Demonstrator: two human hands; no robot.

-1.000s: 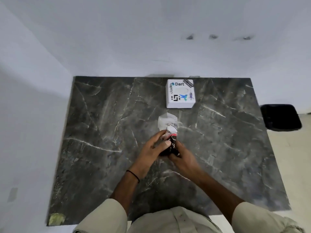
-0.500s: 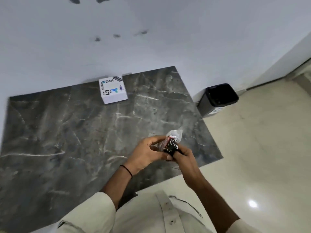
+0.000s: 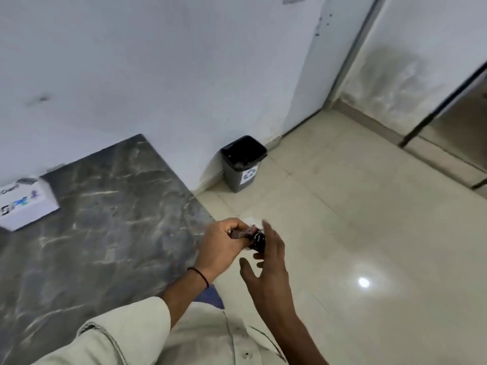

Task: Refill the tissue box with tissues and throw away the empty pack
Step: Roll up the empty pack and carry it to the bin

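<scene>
Empty pack [image 3: 257, 238] crosswise (left hand [image 3: 224, 243] grips).

L grip [image 3: 221, 243] clutching crumpled pack [image 3: 257, 238], R grip [image 3: 269, 262] splayed beside

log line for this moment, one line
left hand grips crumpled empty pack | right hand open beside it | trash bin on floor ahead

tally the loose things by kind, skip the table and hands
tissue box: 1
empty pack: 1
bin: 1
total: 3
</scene>
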